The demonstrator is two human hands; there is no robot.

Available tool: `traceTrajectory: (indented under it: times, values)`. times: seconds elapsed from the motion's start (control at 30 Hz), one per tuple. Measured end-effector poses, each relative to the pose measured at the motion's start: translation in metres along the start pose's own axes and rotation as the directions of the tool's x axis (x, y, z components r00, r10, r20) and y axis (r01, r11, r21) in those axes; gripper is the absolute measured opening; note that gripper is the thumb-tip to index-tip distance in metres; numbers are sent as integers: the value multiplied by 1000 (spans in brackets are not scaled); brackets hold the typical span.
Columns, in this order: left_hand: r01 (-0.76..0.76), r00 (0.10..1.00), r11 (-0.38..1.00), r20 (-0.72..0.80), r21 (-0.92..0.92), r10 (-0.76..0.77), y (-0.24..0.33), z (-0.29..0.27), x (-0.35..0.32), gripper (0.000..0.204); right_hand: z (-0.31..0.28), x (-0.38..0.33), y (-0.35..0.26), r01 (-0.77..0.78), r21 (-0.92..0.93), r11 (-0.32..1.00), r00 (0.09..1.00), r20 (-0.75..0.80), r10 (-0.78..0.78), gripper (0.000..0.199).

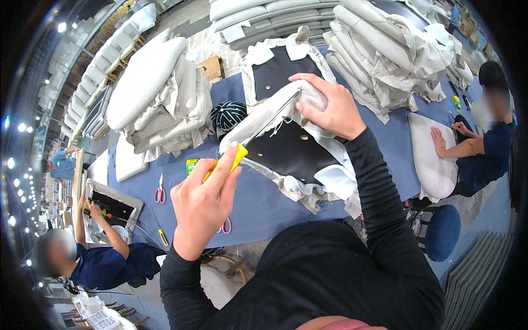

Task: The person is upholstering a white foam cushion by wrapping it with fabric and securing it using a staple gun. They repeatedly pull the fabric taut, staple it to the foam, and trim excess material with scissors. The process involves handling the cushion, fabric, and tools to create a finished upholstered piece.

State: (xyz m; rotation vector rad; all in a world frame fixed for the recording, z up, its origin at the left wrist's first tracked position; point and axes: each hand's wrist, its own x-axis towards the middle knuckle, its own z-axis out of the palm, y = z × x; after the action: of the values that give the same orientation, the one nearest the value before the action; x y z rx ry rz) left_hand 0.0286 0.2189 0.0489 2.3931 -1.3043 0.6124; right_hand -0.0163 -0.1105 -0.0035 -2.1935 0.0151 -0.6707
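Note:
A beige fabric-covered chair cushion (pixel 269 113) with a black underside (pixel 286 151) is tilted up in front of me, its raw fabric edge frayed. My right hand (pixel 336 107) is closed around its upper right corner, thumb on the near side. My left hand (pixel 201 206) is closed on a yellow-handled tool (pixel 240 156), held at the cushion's left end; the tool's tip is hidden. Red-handled scissors (pixel 160 194) lie left of that hand. A second pair of scissors (pixel 227 225) is partly covered by it. Behind the cushion sits a black-and-white striped round object (pixel 229 115).
Stacks of beige cushions stand on the blue table (pixel 258 209), at left (pixel 159 99) and right (pixel 379 55). Another black-backed cushion (pixel 278 71) lies beyond mine. A yellow cutter (pixel 163 237) is near the table's edge. Co-workers sit at left (pixel 118 267) and right (pixel 489 146). A blue stool (pixel 443 234) stands at right.

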Motion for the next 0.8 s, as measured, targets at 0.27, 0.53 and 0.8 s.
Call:
traceTrajectory:
  times: [0.27, 0.53, 0.8]
  values:
    - [-9, 987, 999, -162, -42, 3, -5, 44, -22, 50, -1, -2, 0, 59, -71, 996, 998, -6, -59, 50]
    - [205, 929, 729, -105, -653, -355, 14, 141, -36, 39, -10, -2, 10, 64, -24, 998, 998, -21, -65, 50]
    - [387, 804, 96, 285, -917, -521, 33, 202, -53, 42, -5, 2, 15, 58, -63, 996, 996, -65, -62, 52]
